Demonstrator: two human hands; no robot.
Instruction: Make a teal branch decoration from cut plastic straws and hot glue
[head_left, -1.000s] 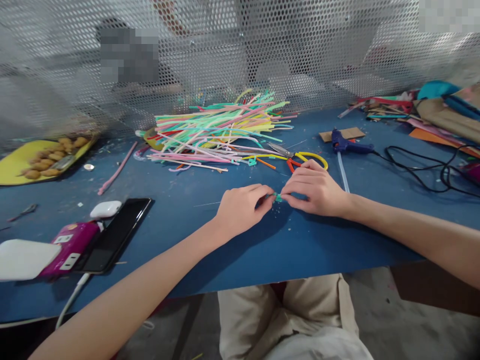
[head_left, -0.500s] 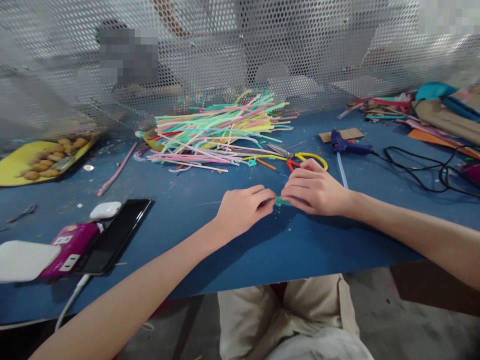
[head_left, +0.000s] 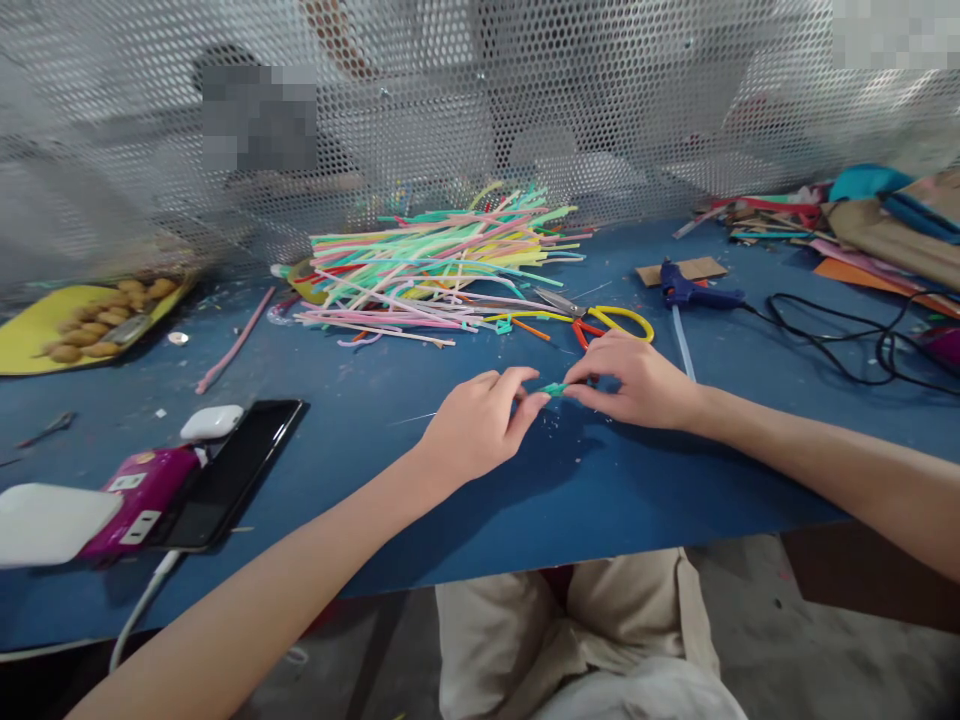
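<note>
Between my fingertips is a short piece of green pipe cleaner (head_left: 554, 389), held just above the blue table. My left hand (head_left: 484, 420) pinches its left end with thumb and fingers. At the other end, my right hand (head_left: 626, 378) is closed on it in the same way. How the piece is bent is too small to make out. Scissors (head_left: 592, 320) with red and yellow handles lie just beyond my right hand. Behind them rests a big heap of pastel pipe cleaners (head_left: 435, 260).
A blue glue gun (head_left: 697, 290) with a black cord stands at right, near cardboard scraps. On the left lie a phone (head_left: 240, 465), a magenta power strip (head_left: 142, 490), a white earbud case (head_left: 212, 422) and a yellow tray (head_left: 37, 330) of brown lumps. A perforated metal screen (head_left: 420, 100) borders the back.
The fingers of my left hand have loosened and shifted on the green piece, so more of it shows. My right fingers have drawn into a narrower pinch.
</note>
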